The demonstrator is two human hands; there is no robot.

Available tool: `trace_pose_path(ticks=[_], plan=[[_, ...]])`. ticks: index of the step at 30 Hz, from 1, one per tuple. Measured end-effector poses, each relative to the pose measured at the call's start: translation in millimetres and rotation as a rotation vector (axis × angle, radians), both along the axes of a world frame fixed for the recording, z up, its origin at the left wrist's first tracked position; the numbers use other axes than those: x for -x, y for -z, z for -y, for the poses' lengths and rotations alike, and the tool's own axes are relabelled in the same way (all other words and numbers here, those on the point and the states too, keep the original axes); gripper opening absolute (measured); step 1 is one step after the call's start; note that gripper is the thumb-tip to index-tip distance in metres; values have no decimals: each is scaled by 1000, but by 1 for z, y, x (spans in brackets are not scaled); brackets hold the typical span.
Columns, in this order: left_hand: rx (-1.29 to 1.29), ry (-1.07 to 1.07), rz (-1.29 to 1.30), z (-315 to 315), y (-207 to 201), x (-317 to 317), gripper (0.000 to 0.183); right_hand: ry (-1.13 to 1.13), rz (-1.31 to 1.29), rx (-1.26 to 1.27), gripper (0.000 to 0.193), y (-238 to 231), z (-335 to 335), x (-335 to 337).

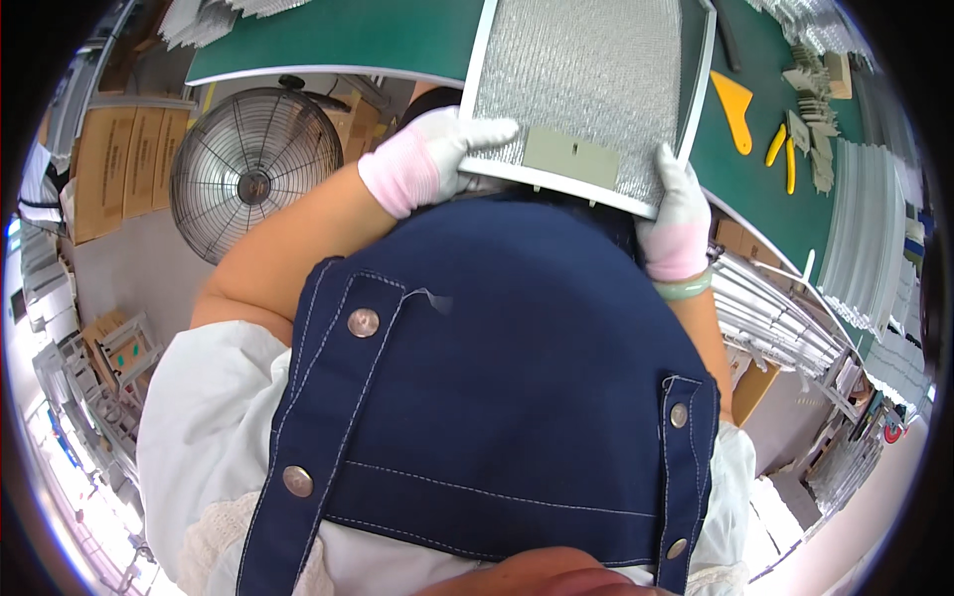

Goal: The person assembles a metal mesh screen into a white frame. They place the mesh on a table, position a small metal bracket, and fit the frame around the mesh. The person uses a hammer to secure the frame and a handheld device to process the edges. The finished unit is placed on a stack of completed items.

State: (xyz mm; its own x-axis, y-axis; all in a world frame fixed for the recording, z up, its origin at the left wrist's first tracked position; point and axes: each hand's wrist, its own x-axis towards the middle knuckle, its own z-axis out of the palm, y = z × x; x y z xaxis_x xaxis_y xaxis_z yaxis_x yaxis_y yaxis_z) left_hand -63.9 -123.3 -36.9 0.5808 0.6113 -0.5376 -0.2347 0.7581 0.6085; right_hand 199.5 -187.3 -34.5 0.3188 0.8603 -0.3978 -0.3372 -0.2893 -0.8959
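Observation:
A silver metal mesh filter (586, 79) in a pale frame (479, 74) reaches over the near edge of the green table toward my body. Along the mesh's right side, a strip of green shows between it and the frame. A grey-green plate (571, 157) lies at the near end of the mesh. My left hand (437, 154), in a white and pink glove, grips the near left corner, thumb on top. At the near right corner, my gloved right hand (676, 219) holds the frame, thumb on the mesh. The fingers beneath are mostly hidden.
On the green table (298, 45), a yellow scraper (733, 109) and yellow-handled pliers (782, 159) lie to the right, near stacked pale metal strips (863, 233). A black floor fan (255, 184) stands at the left, by cardboard boxes (129, 164). Long metal profiles (775, 308) sit below the table's right side.

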Motion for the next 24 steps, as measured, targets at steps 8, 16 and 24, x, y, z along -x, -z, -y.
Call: trace_pose_path(ticks=[8, 16, 24], plan=[[-602, 36, -441, -34, 3, 13, 42, -257, -173, 7, 31, -4, 9, -9], [-771, 119, -782, -67, -24, 3, 49, -353, -219, -80, 42, -3, 18, -13], [-744, 104, -539, -110, -23, -18, 55, -339, 28, -144, 50, -25, 20, -12]])
